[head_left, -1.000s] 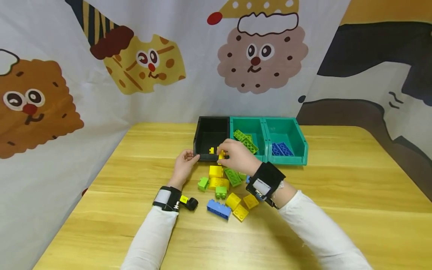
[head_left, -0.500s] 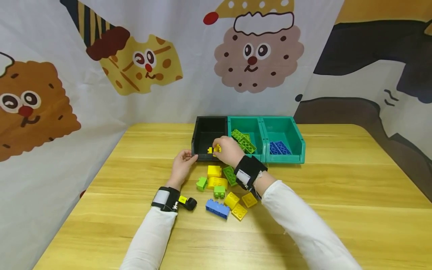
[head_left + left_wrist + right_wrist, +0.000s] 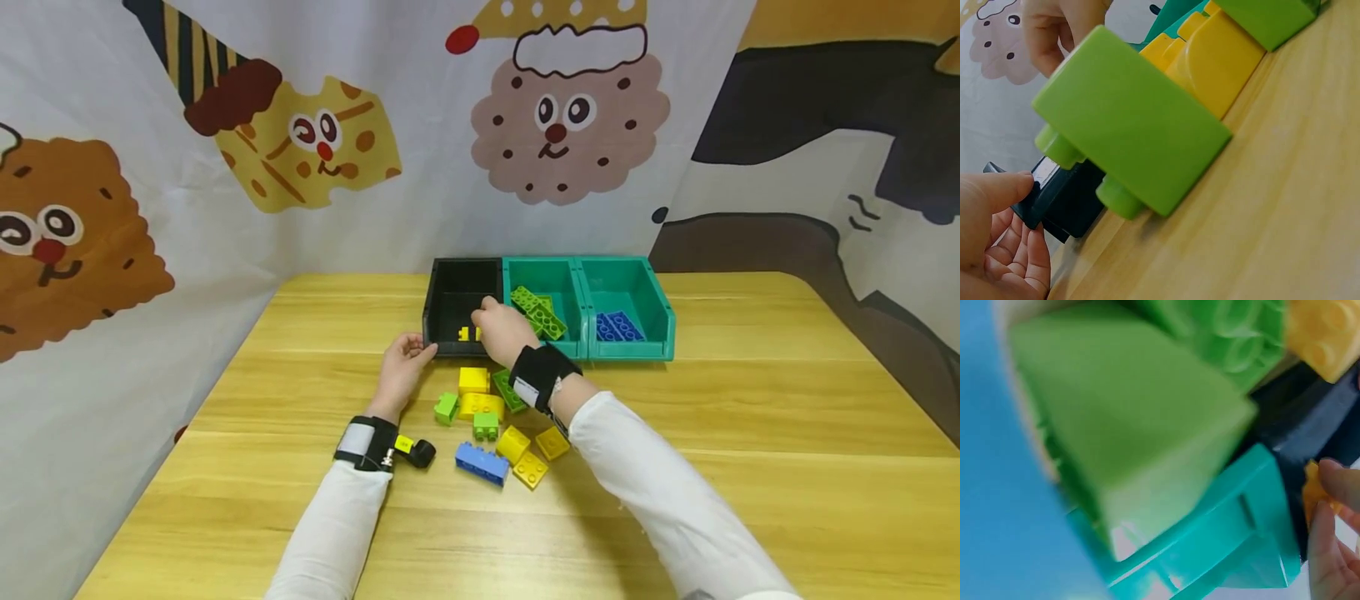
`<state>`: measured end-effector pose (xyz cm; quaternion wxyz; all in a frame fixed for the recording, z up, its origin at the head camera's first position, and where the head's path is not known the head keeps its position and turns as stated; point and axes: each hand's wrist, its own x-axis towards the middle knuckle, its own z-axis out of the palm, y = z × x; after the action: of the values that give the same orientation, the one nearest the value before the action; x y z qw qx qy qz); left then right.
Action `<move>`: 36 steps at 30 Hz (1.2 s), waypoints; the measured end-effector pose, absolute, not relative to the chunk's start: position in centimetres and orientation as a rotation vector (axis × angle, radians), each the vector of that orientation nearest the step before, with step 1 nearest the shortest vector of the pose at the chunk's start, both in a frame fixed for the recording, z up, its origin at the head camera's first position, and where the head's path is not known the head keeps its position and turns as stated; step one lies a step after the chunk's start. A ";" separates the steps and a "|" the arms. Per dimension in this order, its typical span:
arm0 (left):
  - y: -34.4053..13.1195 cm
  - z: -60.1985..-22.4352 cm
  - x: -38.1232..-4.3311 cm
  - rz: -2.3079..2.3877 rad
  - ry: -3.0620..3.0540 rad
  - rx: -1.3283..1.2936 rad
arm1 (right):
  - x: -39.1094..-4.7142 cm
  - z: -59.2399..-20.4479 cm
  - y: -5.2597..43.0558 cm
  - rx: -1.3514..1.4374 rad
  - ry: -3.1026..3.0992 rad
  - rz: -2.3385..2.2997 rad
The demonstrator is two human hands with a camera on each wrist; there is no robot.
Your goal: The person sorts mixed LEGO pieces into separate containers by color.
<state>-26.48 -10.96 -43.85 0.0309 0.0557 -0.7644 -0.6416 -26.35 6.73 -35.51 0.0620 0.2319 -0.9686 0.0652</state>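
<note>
My left hand [image 3: 400, 372] pinches the front left corner of the black bin [image 3: 459, 279], its thumb on the rim in the left wrist view. My right hand [image 3: 506, 331] reaches over the front of that bin and pinches a small yellow building brick [image 3: 1314, 494] between thumb and fingers. In the head view the right hand mostly hides this brick. Another small yellow brick [image 3: 463, 334] lies inside the black bin, just left of the held one.
A teal bin with green bricks [image 3: 546, 321] and a teal bin with blue bricks [image 3: 618, 327] adjoin the black bin. Loose on the wooden table [image 3: 300, 358] before them lie a light-blue brick [image 3: 482, 463], a green brick [image 3: 446, 408] and several yellow bricks [image 3: 513, 444].
My right hand has moved left and further into the black bin, carrying the yellow brick from the front rim. The left hand keeps its hold on the bin. The head view has shifted slightly.
</note>
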 end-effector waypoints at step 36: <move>-11.1 -44.1 -26.7 -1.971 -2.332 0.147 | -25.6 -34.1 8.3 1.092 -3.179 0.622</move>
<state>-26.73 -11.06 -44.13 0.0421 0.0481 -0.7622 -0.6442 -25.63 8.25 -34.12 -0.1379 0.3164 -0.9211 0.1801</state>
